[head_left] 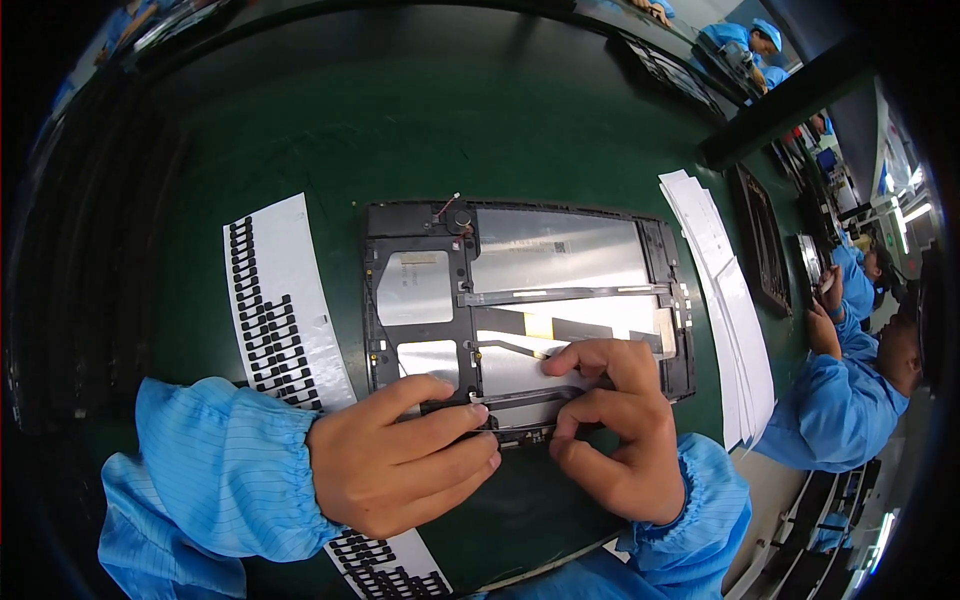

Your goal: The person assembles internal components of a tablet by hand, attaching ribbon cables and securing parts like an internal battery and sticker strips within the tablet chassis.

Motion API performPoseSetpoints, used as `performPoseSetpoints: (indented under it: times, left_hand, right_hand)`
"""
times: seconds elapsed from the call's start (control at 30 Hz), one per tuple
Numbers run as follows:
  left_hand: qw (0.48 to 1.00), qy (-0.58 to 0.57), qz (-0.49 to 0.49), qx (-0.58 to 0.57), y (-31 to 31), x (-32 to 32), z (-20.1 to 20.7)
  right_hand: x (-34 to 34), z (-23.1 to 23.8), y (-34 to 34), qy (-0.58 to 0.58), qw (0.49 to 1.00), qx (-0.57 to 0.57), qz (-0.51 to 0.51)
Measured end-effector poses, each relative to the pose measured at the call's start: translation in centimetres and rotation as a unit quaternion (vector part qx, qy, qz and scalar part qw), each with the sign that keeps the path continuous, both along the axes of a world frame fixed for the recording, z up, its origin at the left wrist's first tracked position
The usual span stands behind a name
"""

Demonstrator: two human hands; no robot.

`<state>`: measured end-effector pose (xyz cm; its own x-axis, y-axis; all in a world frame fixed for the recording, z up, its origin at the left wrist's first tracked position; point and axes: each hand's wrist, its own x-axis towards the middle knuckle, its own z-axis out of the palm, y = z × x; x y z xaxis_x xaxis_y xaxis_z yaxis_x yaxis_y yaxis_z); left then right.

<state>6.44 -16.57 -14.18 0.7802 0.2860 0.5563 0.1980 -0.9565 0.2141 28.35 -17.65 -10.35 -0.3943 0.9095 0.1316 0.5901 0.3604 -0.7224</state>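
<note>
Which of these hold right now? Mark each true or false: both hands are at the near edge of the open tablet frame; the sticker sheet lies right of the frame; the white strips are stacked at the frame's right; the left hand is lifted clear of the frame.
1. Both hands, left hand and right hand, are at the near edge of the open tablet frame: true.
2. The sticker sheet lies right of the frame: false, it lies left.
3. The white strips are stacked at the frame's right: true.
4. The left hand is lifted clear: false, its fingertips rest on the frame's near edge.
</note>
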Motion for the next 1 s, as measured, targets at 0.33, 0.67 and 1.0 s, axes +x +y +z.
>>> performPoseSetpoints:
  times: [0.33, 0.67, 1.0]
  left_hand:
    - [0.999, 0.037, -0.028, 0.014, 0.0, 0.7, -0.1]
    - [0.999, 0.022, -0.027, 0.023, -0.1, 0.8, -0.4]
    - [0.996, 0.083, 0.010, 0.043, -0.9, 1.0, 0.7]
  right_hand:
    - [0.3, 0.6, 0.0, -0.014, 1.000, -0.005, 0.009]
    - [0.9, -0.2, -0.6, -0.014, 0.996, 0.078, 0.049]
    - [-1.1, 0.0, -0.4, -0.063, 0.973, 0.211, 0.068]
